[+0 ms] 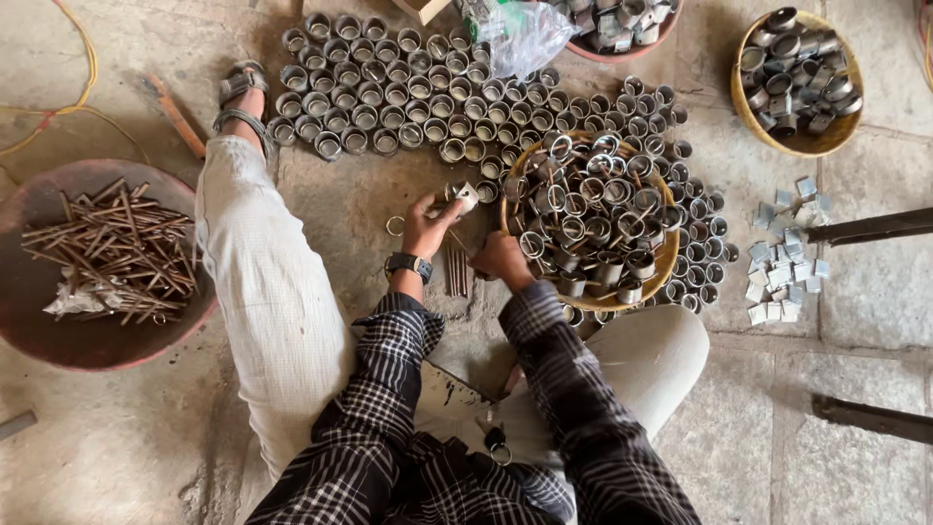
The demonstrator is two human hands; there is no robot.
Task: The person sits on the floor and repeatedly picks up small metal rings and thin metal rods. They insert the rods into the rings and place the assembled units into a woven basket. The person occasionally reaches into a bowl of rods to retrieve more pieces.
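We noted the left hand (428, 222) gripping a small metal cup (465, 194) just left of the yellow basket (669, 264), the right hand (501, 258) pinching a thin rod, finished cups (389, 92) ranked beyond it, many pieces remaining in it.

Bright, soft daylight all over, no dark corners. Only small, pale shadows under the legs and beside the metal rings (408, 97). Little shiny spots on the plastic bag (520, 34) at the top. Sharp in the middle, a bit stretched and bent at the edges.
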